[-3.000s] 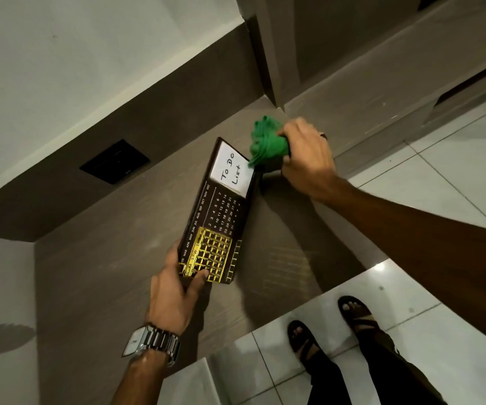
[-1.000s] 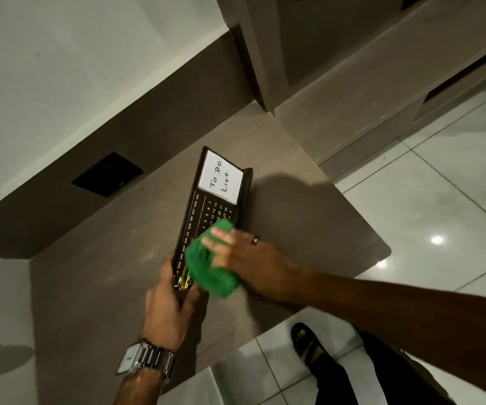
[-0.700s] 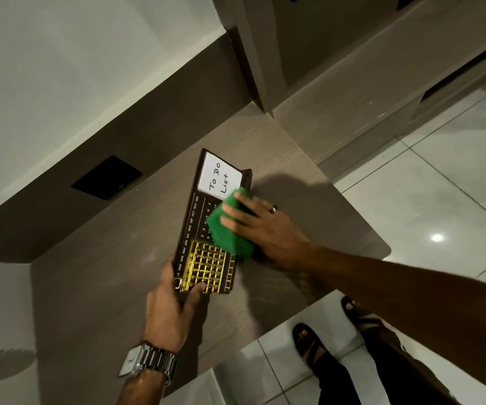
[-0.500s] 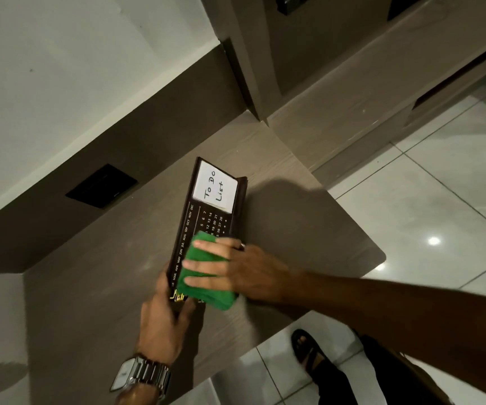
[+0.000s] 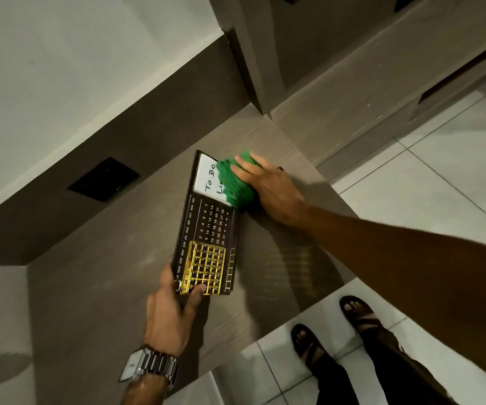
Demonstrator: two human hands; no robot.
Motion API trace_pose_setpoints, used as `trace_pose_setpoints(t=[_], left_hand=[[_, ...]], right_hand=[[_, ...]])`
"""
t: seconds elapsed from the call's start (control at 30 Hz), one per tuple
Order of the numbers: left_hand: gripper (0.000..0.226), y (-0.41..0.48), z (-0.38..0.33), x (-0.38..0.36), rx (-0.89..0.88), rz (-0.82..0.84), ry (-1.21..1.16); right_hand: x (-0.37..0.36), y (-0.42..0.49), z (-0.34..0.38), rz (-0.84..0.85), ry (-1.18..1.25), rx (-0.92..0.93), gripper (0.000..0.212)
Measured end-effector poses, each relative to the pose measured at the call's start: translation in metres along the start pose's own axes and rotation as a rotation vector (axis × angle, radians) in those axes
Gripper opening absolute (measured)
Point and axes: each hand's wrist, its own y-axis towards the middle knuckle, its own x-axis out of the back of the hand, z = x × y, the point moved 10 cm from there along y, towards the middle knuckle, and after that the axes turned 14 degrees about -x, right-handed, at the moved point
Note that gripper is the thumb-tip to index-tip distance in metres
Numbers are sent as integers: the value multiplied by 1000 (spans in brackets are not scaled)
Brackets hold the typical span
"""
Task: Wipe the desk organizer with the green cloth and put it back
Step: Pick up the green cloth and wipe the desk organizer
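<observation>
The dark brown flat rectangular desk organizer, printed with months, dates and a gold grid, lies flat on the grey-brown wooden desk; nothing visible is stored in it. Its white "To Do List" panel sits at the far end, half covered by the bunched green cloth. The right hand presses the cloth down with fingers spread flat. The left hand, wearing a silver metal wristwatch, pinches the organizer's near corner
</observation>
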Motion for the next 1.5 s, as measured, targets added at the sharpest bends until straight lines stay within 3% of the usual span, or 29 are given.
trace_pose_setpoints(t=[0.1,0.2,0.33,0.43,0.63,0.8,0.9,0.97,1.13,1.2,1.33,1.43,1.5], left_hand=[[64,0,-2,-1,3,8,-14],[68,-1,-2,0,24,12,0],[66,0,-3,-1,30,32,13],[64,0,-5,1,29,19,9],[63,0,-5,-2,27,3,-15],[62,-1,1,-2,40,-5,-11],[64,-2,3,-4,54,-1,-29],[64,-1,2,-4,50,7,-35],[64,-1,0,-3,27,-6,-31],[65,0,2,-4,41,2,-34],[67,-1,2,-3,58,7,-34],[67,0,-1,0,39,3,-6],[68,1,-4,1,32,5,5]], right_hand=[[0,-34,8,-45,-6,10,66],[-15,-81,37,40,137,32,53],[-29,-141,84,111,87,308,56],[-11,-119,74,50,25,394,53],[37,7,-13,-106,-250,-35,46],[0,-81,53,-8,-82,402,56],[-9,-108,65,23,-76,525,58],[0,-78,51,-15,-117,443,54],[36,18,-8,-107,-146,-30,44],[32,17,-6,-100,-121,-48,43],[3,-60,40,-6,22,165,47],[-13,-133,91,35,30,432,34],[-20,-159,106,143,52,480,32]])
